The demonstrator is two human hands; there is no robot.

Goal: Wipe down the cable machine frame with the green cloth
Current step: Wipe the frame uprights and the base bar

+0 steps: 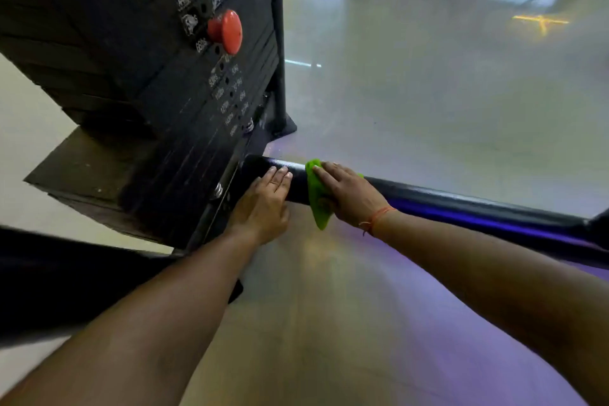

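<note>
Weight stack [164,59]: flat black plates with a red mushroom-shaped pin [227,31] pushed into its face. From its foot a round, glossy black frame bar [461,204] runs lengthwise to the right. Green cloth [317,198], soft and crumpled, drapes over the bar beside the stack, pressed by the right hand [349,194] with fingers straight. Left hand [263,201] rests flat on the bar, nearer the stack.
</note>
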